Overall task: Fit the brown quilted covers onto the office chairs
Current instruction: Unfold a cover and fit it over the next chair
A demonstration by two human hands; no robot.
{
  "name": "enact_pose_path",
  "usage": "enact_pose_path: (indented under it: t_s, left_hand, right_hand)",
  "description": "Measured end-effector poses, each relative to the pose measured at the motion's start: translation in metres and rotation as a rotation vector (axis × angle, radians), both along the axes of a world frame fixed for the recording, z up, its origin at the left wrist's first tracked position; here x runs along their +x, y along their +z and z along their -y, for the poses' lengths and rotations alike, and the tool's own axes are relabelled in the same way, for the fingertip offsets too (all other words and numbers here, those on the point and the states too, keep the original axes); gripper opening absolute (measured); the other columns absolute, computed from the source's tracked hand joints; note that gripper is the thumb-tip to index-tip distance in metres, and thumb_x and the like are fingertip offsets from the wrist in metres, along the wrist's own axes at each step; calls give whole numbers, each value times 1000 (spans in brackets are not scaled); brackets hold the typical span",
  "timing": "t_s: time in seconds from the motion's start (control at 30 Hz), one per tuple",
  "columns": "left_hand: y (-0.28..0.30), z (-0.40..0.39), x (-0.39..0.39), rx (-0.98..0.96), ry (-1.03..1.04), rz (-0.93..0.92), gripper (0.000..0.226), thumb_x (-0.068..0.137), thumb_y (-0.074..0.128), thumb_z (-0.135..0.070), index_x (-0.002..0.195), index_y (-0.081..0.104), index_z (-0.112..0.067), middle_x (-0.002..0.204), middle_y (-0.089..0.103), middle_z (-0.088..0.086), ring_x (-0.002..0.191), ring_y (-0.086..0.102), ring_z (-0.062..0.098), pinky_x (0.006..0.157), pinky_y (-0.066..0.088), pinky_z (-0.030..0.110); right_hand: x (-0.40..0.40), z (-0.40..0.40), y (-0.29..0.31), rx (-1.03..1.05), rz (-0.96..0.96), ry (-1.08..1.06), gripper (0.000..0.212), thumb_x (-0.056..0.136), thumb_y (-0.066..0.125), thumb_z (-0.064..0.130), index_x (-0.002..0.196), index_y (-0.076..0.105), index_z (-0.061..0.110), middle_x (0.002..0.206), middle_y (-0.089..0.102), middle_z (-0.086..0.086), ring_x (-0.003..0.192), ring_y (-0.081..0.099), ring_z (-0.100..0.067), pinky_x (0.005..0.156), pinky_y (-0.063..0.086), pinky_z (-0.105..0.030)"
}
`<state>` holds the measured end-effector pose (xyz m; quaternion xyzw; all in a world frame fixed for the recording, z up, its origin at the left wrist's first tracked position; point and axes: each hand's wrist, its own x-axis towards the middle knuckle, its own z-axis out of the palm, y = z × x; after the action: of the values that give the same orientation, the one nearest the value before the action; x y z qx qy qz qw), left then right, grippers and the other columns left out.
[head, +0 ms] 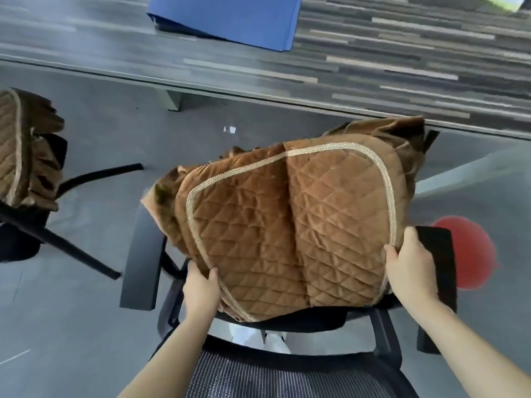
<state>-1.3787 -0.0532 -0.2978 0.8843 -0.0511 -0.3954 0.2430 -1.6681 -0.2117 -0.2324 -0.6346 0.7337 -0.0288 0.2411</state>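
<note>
The brown quilted cover (287, 219) is spread, rumpled, over the seat of the office chair (143, 254), quilted face up and pale trim showing, with a fold running down the middle. It is held at its near edge from behind the mesh backrest (275, 374). The left hand (201, 291) is curled around the near-left corner, thumb on top at the trim and fingers tucked under the fabric. The right hand (411, 271) grips the near-right edge, with its fingers wrapped over the trim. The ruffled skirt is bunched away from both hands, at the far edge and the far-left side, and is not yet drawn under the seat.

The step in hand appears to be the seating of the cover on this chair: the panel has been laid on but not squared or pulled down. The next move would likely call for the near edge to be drawn back toward the backrest and tucked over the seat's rear rim, the central fold smoothed, and the skirt then stretched around the front.

Just outside the right hand lies the black right armrest (439, 262), with a red round object (471, 254) on the floor beyond it. Well to the left of the left hand, a second chair (51, 239) carries another brown cover (26, 150). Farther off, a blue folder (227, 18) rests on the desk (373, 67).
</note>
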Motion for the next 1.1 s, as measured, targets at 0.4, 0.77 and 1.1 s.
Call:
enact_pose_path:
  t_s: [0.4, 0.77, 1.1]
  left_hand:
    - [-61, 54, 32, -204, 91, 185, 20, 97, 53, -31, 116, 56, -23, 113, 46, -3, 91, 54, 11, 86, 42, 32]
    - [-126, 53, 66, 137, -15, 64, 80, 82, 64, -22, 148, 22, -9, 141, 46, 17, 133, 38, 40, 107, 37, 53]
    - [-110, 46, 51, -174, 54, 198, 71, 84, 72, -22, 142, 33, -11, 135, 46, 5, 120, 50, 21, 99, 39, 33]
  right_hand:
    - [40, 70, -67, -132, -82, 74, 51, 100, 44, 23, 150, 29, 25, 130, 43, -21, 112, 49, -42, 87, 44, -51]
    - [31, 57, -176, 457, -66, -172, 62, 94, 51, 38, 140, 34, 0, 131, 51, -27, 119, 50, -43, 98, 41, -46]
    - [18, 22, -178, 281, -55, -190, 53, 92, 60, 26, 130, 39, -4, 119, 49, -30, 106, 52, -47, 90, 45, -51]
